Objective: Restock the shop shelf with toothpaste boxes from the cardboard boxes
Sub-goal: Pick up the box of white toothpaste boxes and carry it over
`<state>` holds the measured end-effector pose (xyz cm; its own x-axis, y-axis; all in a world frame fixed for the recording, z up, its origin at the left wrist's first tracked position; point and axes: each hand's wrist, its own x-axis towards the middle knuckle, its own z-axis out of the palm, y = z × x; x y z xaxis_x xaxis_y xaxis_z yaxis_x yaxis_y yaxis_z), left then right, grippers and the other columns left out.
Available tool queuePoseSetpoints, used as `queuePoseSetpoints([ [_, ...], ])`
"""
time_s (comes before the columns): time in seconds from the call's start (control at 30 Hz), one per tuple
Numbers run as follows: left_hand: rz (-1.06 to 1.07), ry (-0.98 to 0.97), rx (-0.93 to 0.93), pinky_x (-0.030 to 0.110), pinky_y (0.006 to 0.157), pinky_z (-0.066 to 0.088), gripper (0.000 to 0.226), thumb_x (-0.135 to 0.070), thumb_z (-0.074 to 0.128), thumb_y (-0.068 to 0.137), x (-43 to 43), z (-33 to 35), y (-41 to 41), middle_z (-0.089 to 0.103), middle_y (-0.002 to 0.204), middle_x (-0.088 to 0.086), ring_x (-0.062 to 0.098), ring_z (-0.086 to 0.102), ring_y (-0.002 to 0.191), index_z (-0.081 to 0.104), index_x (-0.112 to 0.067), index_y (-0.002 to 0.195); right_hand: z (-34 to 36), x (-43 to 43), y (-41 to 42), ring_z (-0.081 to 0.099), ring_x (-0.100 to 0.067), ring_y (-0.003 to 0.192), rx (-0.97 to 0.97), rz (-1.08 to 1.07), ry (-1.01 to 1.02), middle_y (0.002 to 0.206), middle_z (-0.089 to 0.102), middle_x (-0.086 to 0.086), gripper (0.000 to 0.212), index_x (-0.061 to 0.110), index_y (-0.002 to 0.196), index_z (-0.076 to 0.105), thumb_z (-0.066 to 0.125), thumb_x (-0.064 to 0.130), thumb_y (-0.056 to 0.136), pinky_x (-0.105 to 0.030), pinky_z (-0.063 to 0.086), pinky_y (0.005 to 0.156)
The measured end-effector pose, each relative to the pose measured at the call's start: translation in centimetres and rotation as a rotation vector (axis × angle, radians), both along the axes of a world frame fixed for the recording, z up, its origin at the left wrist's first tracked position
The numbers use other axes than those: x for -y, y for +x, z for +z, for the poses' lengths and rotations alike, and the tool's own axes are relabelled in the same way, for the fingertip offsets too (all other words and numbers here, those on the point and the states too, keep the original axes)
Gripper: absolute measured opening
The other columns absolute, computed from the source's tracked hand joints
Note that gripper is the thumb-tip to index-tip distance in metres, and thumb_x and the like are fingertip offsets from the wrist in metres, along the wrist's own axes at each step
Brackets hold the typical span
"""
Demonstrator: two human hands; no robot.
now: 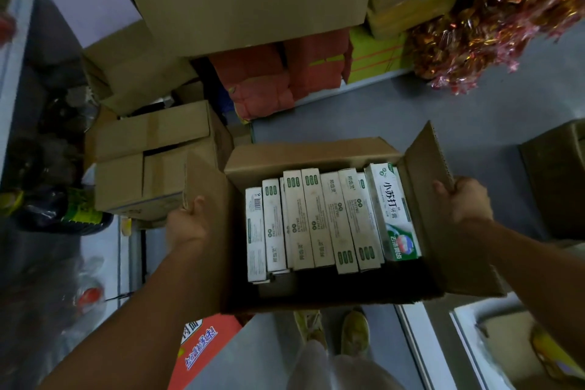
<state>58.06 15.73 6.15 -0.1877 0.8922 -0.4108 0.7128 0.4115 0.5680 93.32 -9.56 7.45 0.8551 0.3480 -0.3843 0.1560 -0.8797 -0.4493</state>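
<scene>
Bare forearms lead to the left hand (186, 225) and right hand (465, 199), each curled over the edge of a side flap of the open cardboard box (316, 152), which is held above the floor (443, 111). Toothpaste boxes (319, 218) lie packed side by side inside (the near end looks empty). Carrying it well, I judge, means keeping it level so the row cannot slide, and gripping below the flaps, which may bend. More cartons (152, 149) stand stacked to the left.
</scene>
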Motion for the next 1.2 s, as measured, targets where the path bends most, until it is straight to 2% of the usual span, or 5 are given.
queuePoseSetpoints([
  [0.33, -0.144, 0.062, -0.077, 0.037, 0.077, 0.043, 0.049, -0.041, 0.056, 0.094, 3.3, 4.4, -2.3, 0.066, 0.104, 0.028, 0.041, 0.062, 0.098, 0.065, 0.007, 0.099, 3.8, 4.7, -4.1, 0.059, -0.03, 0.074, -0.022, -0.057, 0.044, 0.074, 0.058, -0.009, 0.034, 0.02, 0.062, 0.049, 0.056, 0.026, 0.095, -0.039, 0.052, 0.077],
  [0.73, -0.473, 0.074, -0.138, 0.044, 0.089, 0.045, 0.036, -0.029, 0.056, 0.097, 5.0, 8.9, -6.3, 0.061, 0.113, 0.026, 0.04, 0.058, 0.106, 0.058, 0.003, 0.113, 8.6, 11.3, -17.3, 0.052, -0.025, 0.077, 0.049, -0.284, 0.018, 0.083, 0.055, -0.009, 0.02, 0.013, 0.086, 0.057, 0.054, 0.032, 0.094, -0.032, 0.042, 0.076],
  [0.87, -0.599, 0.172, -0.129, 0.044, 0.098, 0.039, 0.045, -0.028, 0.06, 0.094, 5.3, 10.6, -7.3, 0.056, 0.125, 0.028, 0.042, 0.052, 0.118, 0.053, 0.006, 0.123, 8.2, 16.4, -23.3, 0.063, -0.027, 0.065, 0.128, -0.499, -0.016, 0.068, 0.063, -0.002, 0.047, 0.017, 0.079, 0.062, 0.047, 0.062, 0.075, -0.038, 0.054, 0.07],
  [1.0, -0.821, 0.188, -0.14, 0.046, 0.099, 0.041, 0.041, -0.021, 0.059, 0.095, 6.2, 11.5, -7.6, 0.056, 0.124, 0.03, 0.044, 0.053, 0.117, 0.056, 0.01, 0.121, 9.7, 20.4, -29.4, 0.058, -0.027, 0.073, 0.108, -0.548, 0.083, 0.075, 0.059, -0.014, 0.024, 0.01, 0.075, 0.061, 0.058, 0.028, 0.09, -0.031, 0.042, 0.067],
  [1.2, -1.012, 0.202, -0.198, 0.045, 0.095, 0.043, 0.042, -0.024, 0.061, 0.093, 10.3, 11.6, -7.2, 0.058, 0.122, 0.028, 0.042, 0.055, 0.114, 0.057, 0.007, 0.121, 8.9, 28.3, -36.6, 0.063, -0.033, 0.081, 0.08, -0.725, 0.092, 0.084, 0.065, -0.02, 0.025, 0.007, 0.078, 0.062, 0.058, 0.029, 0.089, -0.033, 0.045, 0.067],
])
